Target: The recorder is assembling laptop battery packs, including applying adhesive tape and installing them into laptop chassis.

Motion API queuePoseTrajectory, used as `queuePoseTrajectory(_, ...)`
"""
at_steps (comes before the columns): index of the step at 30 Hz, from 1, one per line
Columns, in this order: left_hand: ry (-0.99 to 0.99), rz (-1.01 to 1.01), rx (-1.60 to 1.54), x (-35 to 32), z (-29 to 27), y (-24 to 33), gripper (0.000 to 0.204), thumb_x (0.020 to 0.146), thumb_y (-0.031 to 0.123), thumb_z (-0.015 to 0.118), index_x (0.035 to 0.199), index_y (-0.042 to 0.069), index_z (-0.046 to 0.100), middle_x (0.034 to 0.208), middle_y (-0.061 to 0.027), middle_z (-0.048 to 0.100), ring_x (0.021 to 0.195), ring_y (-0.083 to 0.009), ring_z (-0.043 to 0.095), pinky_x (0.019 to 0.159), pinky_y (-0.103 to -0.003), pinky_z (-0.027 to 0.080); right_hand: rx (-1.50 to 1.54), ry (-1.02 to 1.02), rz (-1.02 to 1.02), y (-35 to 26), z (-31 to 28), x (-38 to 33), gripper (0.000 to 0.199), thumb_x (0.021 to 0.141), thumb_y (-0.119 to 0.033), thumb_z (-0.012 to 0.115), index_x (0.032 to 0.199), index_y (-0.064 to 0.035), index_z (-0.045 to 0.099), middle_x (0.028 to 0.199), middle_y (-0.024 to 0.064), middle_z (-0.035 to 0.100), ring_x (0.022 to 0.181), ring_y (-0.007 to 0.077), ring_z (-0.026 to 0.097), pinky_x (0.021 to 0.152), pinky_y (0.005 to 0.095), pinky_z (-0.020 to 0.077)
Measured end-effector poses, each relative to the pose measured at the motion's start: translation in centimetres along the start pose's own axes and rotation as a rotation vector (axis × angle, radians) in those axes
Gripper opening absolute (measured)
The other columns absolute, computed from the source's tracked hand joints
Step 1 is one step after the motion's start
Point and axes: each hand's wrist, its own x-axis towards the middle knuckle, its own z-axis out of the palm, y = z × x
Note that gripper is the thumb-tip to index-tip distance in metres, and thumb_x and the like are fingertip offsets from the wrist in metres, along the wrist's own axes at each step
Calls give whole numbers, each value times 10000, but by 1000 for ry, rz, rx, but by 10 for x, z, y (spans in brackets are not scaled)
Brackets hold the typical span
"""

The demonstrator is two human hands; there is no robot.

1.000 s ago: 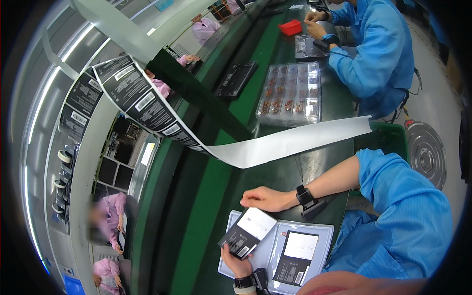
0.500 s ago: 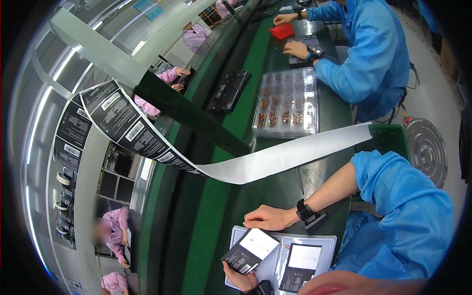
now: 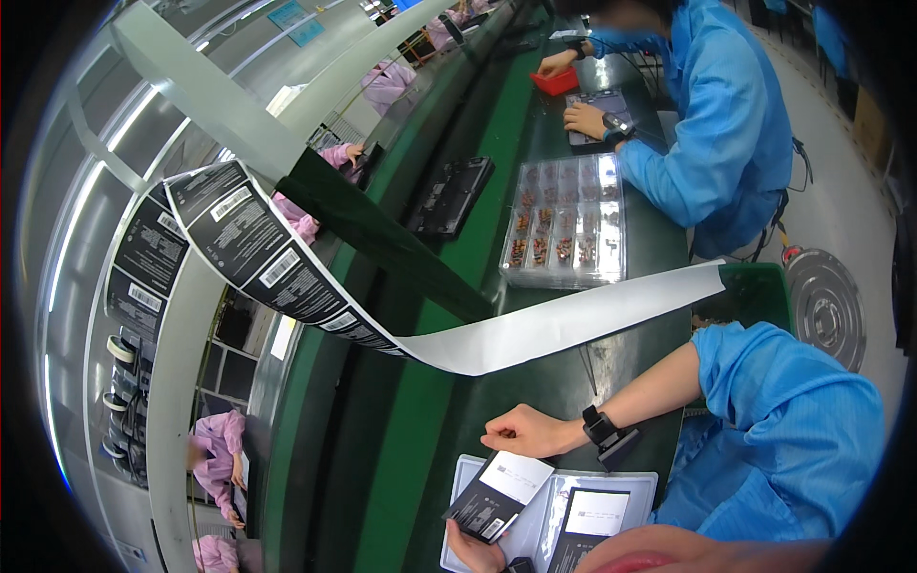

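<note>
In my left hand [image 3: 475, 551], low in the view, is a flat rectangular pack [image 3: 501, 495], black with a white end. The thumb lies along its black edge; the other fingers are hidden beneath. It is held tilted over the left part of a shallow white tray [image 3: 648, 480]. Another such pack [image 3: 592, 520] lies in the tray's right part, cut off below. My right hand [image 3: 532, 431] is just beyond the held pack's white end, fingers curled together. Whatever its fingertips hold, if anything, cannot be made out.
A long label strip [image 3: 573, 320], white on its back, curves across beyond my right forearm. Behind it stands a clear compartment box [image 3: 564, 224] with small parts. A green bin [image 3: 759, 296] is at the right. A co-worker in blue [image 3: 726, 124] sits farther up beside a red container [image 3: 554, 81].
The whole view has shifted slightly. My right hand has drawn a little away from the white end of the pack, which stays in my left hand.
</note>
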Motion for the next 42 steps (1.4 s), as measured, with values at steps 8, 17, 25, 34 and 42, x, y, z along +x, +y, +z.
queuePoseTrajectory(8, -13, -226, -50, 24, -22, -9, 702, 945, 482, 570, 1394, -48, 465, 1405, -166, 501, 1280, -279, 475, 1090, -413, 365, -24, 3, -7, -4, 4, -2, 370, 980, -196, 598, 696, 28, 521, 560, 6, 450, 572, 53, 342, 510, 281, 334)
queuePoseTrajectory(17, -91, 71, 72, 4, -2, 3, 440, 1017, 444, 447, 1078, 11, 496, 876, -142, 668, 585, -262, 690, 342, -381, 534, 34, -50, -10, 0, 1, -1, 312, 978, -218, 597, 777, 17, 646, 617, 28, 617, 562, 39, 481, 524, 257, 392)
queuePoseTrajectory(25, -99, 63, 81, 6, -12, -2, 404, 1013, 428, 502, 1029, 26, 533, 921, -105, 663, 713, -217, 693, 586, -340, 576, 38, -196, 104, 0, -10, 2, 296, 988, -260, 577, 867, -6, 671, 670, 13, 625, 545, 50, 502, 513, 239, 411)
queuePoseTrajectory(34, -126, 66, -37, 4, -9, 2, 373, 1025, 381, 497, 1057, 17, 573, 990, -94, 677, 809, -207, 694, 715, -330, 577, 293, -536, 159, -5, -31, 10, 276, 1001, -285, 600, 1019, -18, 664, 803, -4, 634, 690, 45, 582, 601, 208, 476)
queuePoseTrajectory(42, -178, 143, -88, 2, -4, 1, 382, 1062, 337, 402, 1132, 14, 594, 1004, -71, 645, 862, -154, 650, 800, -294, 524, 100, -412, 81, -2, -33, 8, 249, 986, -243, 631, 980, 2, 676, 816, 4, 643, 748, 59, 575, 702, 222, 482)
